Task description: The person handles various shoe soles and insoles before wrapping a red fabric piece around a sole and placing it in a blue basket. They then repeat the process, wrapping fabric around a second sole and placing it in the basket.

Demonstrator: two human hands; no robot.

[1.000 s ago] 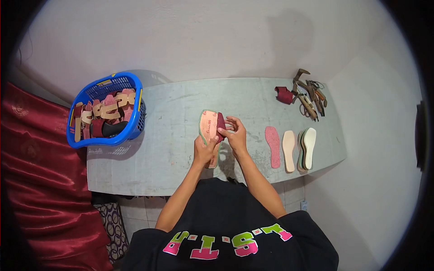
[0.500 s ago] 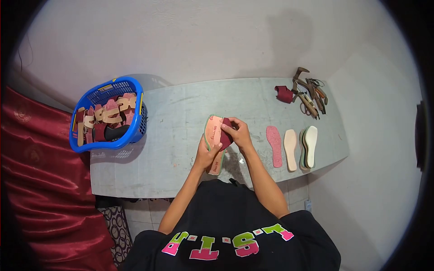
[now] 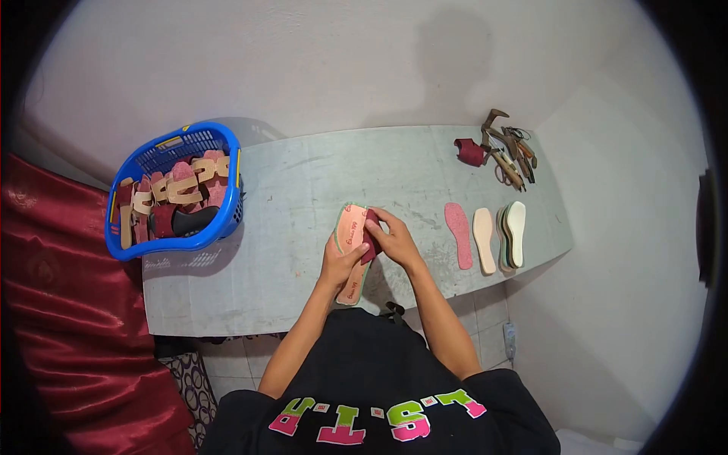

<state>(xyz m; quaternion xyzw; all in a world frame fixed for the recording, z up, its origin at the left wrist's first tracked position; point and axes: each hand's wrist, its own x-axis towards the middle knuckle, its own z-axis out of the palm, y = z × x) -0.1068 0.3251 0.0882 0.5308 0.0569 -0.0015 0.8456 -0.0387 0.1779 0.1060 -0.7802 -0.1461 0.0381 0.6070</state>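
Note:
A salmon-pink sandal sole (image 3: 350, 227) with red printed lettering and a greenish edge is held over the table near my body. My left hand (image 3: 339, 262) is closed around its left side, thumb laid across the top. A maroon strap (image 3: 370, 246) lies along the sole's right edge. The fingers of my right hand (image 3: 394, 239) are closed on this strap, pressing it at the sole's edge. The underside of the sole and the fingertips beneath it are hidden.
At left stands a blue basket (image 3: 171, 244) of strapped sandals. On the right lie a pink insole (image 3: 458, 235), a cream insole (image 3: 484, 239) and stacked soles (image 3: 516, 235). Behind them are another maroon strap (image 3: 469, 152), a metal shoe last (image 3: 493, 120) and several hand tools (image 3: 509, 171).
The sole has turned slightly and moved a little toward my body. Less of the maroon strap shows, now drawn closer against the sole's right edge. The camera view has shifted slightly.

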